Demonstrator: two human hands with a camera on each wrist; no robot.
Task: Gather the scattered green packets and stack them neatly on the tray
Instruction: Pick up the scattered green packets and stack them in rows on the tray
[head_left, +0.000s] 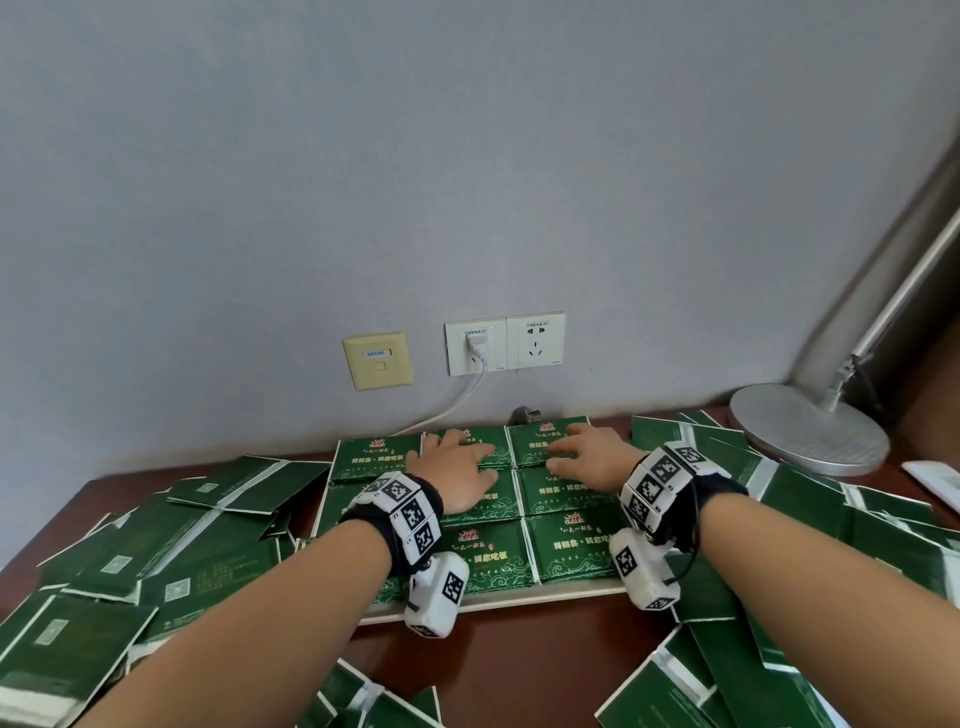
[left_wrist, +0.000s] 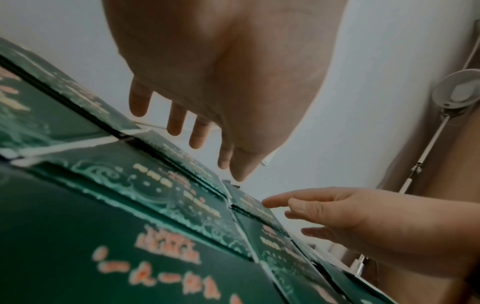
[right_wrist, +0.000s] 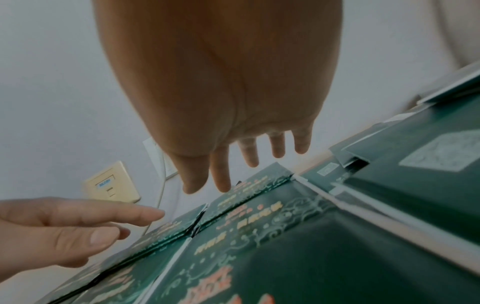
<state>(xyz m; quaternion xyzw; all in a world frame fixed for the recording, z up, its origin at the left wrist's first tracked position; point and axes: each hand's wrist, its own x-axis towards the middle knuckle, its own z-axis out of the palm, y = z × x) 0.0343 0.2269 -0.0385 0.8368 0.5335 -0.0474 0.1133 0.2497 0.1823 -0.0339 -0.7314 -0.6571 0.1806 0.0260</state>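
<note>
Both hands, left hand (head_left: 457, 475) and right hand (head_left: 589, 457), are hovering with fingers spread over flat, glossy green packets (head_left: 569, 548) tiling the tray (head_left: 498, 603); loose packets (head_left: 171, 545) are crowding the table (head_left: 498, 660).

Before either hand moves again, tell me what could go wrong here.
1. The packets on the tray lie edge to edge in a grid; the left hand or right hand sliding could shove the rows askew.
2. Loose packets overlap in heaps beside the tray; a forearm sweep might push some off the table.
</note>
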